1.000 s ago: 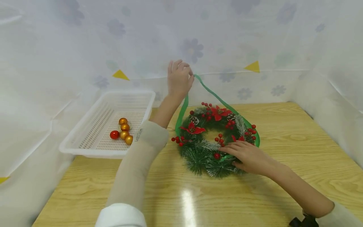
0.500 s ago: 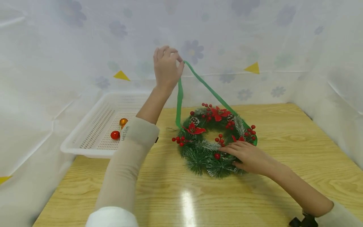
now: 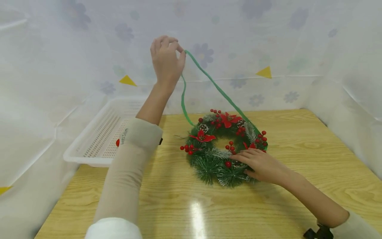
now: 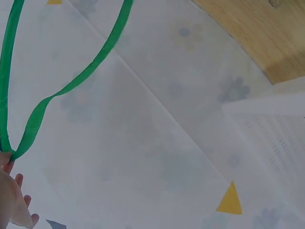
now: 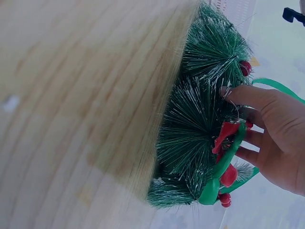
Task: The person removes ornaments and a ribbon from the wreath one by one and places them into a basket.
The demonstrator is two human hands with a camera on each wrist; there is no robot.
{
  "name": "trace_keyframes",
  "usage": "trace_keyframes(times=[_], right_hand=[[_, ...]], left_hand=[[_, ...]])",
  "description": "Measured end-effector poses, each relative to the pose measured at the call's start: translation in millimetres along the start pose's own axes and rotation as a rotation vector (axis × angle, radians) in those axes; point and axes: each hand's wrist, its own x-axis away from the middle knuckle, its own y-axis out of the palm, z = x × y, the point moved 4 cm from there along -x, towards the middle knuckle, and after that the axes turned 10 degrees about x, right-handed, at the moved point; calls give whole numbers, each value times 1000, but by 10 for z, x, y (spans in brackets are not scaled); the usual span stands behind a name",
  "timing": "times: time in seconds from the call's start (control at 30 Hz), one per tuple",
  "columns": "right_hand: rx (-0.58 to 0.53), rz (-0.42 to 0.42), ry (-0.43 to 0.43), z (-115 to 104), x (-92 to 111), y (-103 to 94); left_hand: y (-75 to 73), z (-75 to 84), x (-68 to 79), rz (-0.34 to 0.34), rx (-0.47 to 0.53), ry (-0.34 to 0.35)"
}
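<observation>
A green Christmas wreath (image 3: 207,171) with red berries, red poinsettias and snowy pine cones lies flat on the table. My left hand (image 3: 167,63), raised high in front of the back sheet, pinches a green ribbon (image 3: 222,93) between thumb and fingertips. From there the ribbon slopes down to the wreath's right side, and a slacker strand hangs to its upper left. In the left wrist view both strands of ribbon (image 4: 88,71) meet at the fingertips. My right hand (image 3: 264,166) holds the wreath's near right part, thumb on the outer side, fingers over the top.
A white perforated basket (image 3: 86,161) stands at the left, partly behind my left sleeve. One red ball (image 3: 117,142) shows in it. Pale flowered sheeting (image 3: 298,43) closes off the back and sides of the wooden table (image 3: 179,205).
My left hand has risen and moved left, drawing the ribbon up with it. Less ribbon shows along the wreath's right edge, and the sleeve now hides the gold balls. My right hand stays put.
</observation>
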Motion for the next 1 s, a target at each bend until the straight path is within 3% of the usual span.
trace_keyframes(times=[0.2,0.47,0.8,0.9,1.0], right_hand=[[4,-1,1,-2,-5,3],[13,15,-5,-14,-21,6],[16,-10,-2,-16,-45,16],[20,1,-1,-15,-44,6],[21,10,-2,-14,-40,2]], left_hand=[[-63,-16,-48,53,120,-119],[-210,-282,-161,100,242,-336],[-420,-613,-203,106,210,-427],[-394,-637,-172,89,220,-432],[-280,-605,-117,47,268,-384]])
